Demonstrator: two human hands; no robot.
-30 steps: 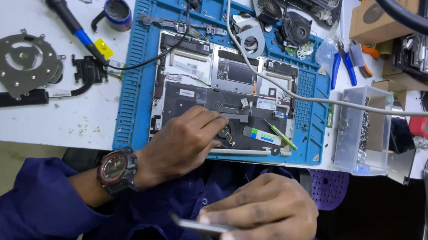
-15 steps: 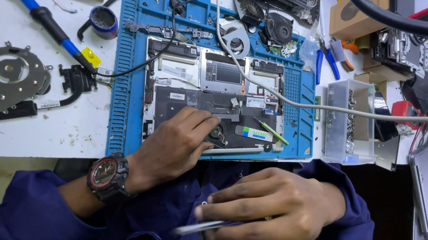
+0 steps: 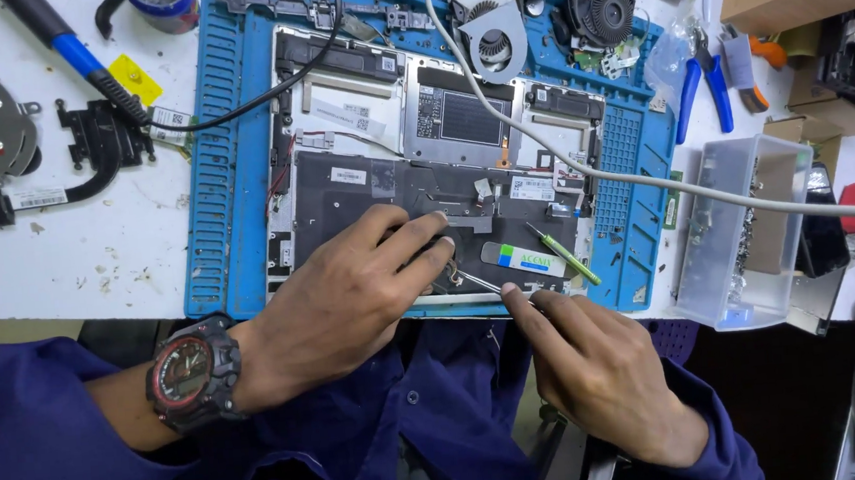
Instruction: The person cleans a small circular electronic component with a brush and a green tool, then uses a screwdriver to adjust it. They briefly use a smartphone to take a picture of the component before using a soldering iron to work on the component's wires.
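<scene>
- Fingers (image 3: 402, 234) of the left hand (image 3: 337, 301) are bent and spread, pressing down on the dark inside of an opened laptop (image 3: 424, 185). They hold nothing that can be seen.
- Right hand (image 3: 597, 368) comes up from below. Its fingers are curled in, and the tips pinch the end of thin metal tweezers (image 3: 476, 284).
- Those tweezers lie along the near edge of the laptop, with the far end right under the left fingertips.
- That laptop has its cover off and sits in the middle of a blue work mat (image 3: 228, 184) on a white table (image 3: 68, 265).
- One small green screwdriver (image 3: 564, 253) rests on the laptop, just beside the right fingertips.
- On the left wrist is a black and red watch (image 3: 194, 372). Both arms wear blue sleeves.
- Two round black fans (image 3: 547, 16) lie at the far edge of the mat.
- Blue pliers (image 3: 698, 86) lie to the right of the mat, near a clear plastic box (image 3: 738, 238).
- One grey cable (image 3: 644, 180) runs across the laptop and over the box.
</scene>
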